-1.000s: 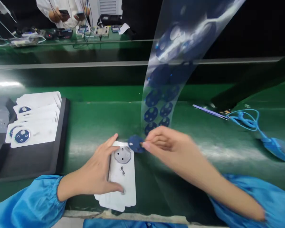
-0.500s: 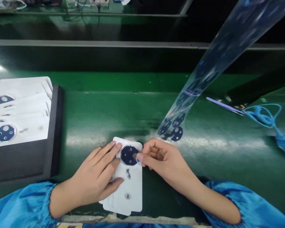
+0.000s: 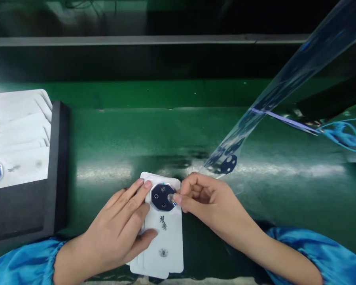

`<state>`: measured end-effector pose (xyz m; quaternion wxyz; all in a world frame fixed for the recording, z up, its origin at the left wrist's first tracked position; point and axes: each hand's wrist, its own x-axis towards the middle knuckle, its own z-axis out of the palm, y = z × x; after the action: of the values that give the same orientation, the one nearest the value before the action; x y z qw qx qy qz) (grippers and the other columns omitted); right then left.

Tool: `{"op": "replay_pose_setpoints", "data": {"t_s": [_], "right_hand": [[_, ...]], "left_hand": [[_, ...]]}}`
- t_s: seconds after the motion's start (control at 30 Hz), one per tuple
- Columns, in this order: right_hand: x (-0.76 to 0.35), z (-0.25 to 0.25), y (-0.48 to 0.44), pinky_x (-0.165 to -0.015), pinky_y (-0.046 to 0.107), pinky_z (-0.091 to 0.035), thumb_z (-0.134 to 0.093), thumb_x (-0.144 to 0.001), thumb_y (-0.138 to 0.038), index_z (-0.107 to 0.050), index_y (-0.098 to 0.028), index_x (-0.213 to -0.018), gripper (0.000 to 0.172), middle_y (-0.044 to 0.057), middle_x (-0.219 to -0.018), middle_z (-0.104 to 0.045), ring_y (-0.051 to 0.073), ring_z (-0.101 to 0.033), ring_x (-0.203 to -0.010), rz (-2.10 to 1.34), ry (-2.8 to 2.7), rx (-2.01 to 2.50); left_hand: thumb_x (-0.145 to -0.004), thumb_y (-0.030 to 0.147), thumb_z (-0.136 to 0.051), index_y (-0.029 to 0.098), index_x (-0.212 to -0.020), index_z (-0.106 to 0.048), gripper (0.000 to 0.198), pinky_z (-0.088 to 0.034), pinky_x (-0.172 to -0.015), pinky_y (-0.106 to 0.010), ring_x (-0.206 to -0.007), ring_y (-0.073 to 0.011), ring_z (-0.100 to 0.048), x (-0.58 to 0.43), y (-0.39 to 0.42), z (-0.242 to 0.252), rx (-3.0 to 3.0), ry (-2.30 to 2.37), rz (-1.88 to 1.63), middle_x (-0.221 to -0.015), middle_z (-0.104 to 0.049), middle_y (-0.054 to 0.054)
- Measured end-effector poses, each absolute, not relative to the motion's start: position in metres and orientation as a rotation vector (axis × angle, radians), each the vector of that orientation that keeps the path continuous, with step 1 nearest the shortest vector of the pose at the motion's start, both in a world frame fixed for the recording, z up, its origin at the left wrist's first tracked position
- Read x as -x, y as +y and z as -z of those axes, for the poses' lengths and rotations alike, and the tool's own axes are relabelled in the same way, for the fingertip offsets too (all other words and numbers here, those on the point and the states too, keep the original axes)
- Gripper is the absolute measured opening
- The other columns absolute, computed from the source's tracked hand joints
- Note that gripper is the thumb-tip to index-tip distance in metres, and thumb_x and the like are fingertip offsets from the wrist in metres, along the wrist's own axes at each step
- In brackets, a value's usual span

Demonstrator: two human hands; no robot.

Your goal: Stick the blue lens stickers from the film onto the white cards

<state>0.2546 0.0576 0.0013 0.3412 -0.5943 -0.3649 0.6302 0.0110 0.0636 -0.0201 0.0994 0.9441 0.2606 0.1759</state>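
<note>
A small stack of white phone back covers (image 3: 172, 257) lies on the table in front of me. The top one carries dark lettering, a small round emblem and a dark blue octagonal camera plate (image 3: 159, 198) with round holes. My left hand (image 3: 118, 229) rests on the stack's left side, fingers stretched out, fingertips by the plate's left edge. At the plate's right edge, my right hand (image 3: 204, 202) pinches with thumb and forefinger. A bit of shiny material shows by the thumb tip; what the fingers hold is too small to make out.
At left, a black tray (image 3: 59, 158) holds several overlapping white phone back covers (image 3: 29, 162). A clear plastic strip (image 3: 273, 95) carrying dark octagonal pieces slants down from upper right to just behind my right hand. Purple tweezers (image 3: 290, 122) and a coiled blue cord (image 3: 344, 132) lie at right.
The view has tilted and shifted slightly, so the tray sits further left and the strip and tweezers further right. Both hands keep nearly the same pose on the phone back cover.
</note>
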Motion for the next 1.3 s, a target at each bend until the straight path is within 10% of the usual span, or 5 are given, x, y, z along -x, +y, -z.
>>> {"op": "replay_pose_setpoints", "data": {"t_s": [1.3], "right_hand": [[-0.2560,-0.0023,0.0597,-0.052,0.021,-0.037,-0.071,-0.083,-0.021,-0.059,-0.019,-0.071,0.017,-0.006,-0.061,-0.057,0.009,-0.051,-0.056,-1.699,-0.938,1.525]], "left_hand": [[-0.093,0.025,-0.067,0.000,-0.131,-0.054,0.047,-0.042,-0.109,-0.047,-0.147,-0.0382,-0.038,-0.0119,0.0679,0.0196,-2.726,0.728,-0.494,-0.149,-0.049,-0.028]]}}
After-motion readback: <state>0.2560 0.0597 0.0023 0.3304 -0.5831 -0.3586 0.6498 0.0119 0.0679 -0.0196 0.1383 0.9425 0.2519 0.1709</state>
